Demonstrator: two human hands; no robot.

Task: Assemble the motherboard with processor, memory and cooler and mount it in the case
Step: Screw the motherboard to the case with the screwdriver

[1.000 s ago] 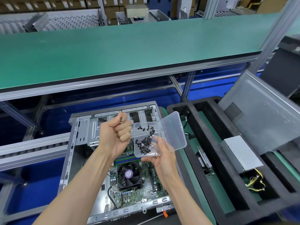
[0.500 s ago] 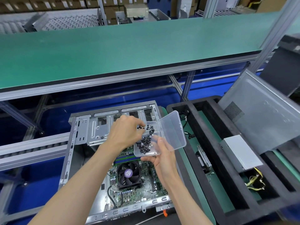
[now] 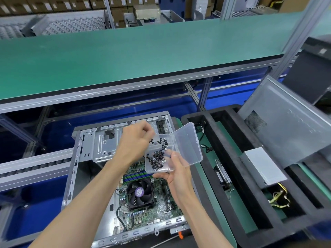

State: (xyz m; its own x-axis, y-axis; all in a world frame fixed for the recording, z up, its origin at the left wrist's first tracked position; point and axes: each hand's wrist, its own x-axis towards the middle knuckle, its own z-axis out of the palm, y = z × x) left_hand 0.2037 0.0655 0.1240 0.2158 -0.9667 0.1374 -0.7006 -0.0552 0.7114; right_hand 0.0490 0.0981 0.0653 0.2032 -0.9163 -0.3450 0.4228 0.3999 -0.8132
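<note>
An open metal case [image 3: 86, 145] lies flat in front of me. Inside it sits the motherboard [image 3: 161, 206], carrying a black cooler fan [image 3: 140, 193] and memory sticks [image 3: 136, 176]. My right hand [image 3: 176, 169] holds a clear plastic box [image 3: 148, 169] above the board from below; its hinged lid [image 3: 188, 144] stands open to the right. Several small black screws [image 3: 157, 158] lie in the box. My left hand [image 3: 136, 140] hovers over the box's far left corner, fingertips bunched down among the screws.
A black foam tray [image 3: 215, 158] to the right holds a silver power supply [image 3: 263, 165] with yellow cables, a drive [image 3: 223, 174] and a leaning grey side panel [image 3: 286, 126]. A green shelf [image 3: 143, 51] overhangs beyond the case. A roller conveyor [image 3: 26, 167] runs along the left.
My left hand, raised as a fist beside the box a second ago, has turned over and dipped its fingertips into the screws. The box in my right hand has barely moved.
</note>
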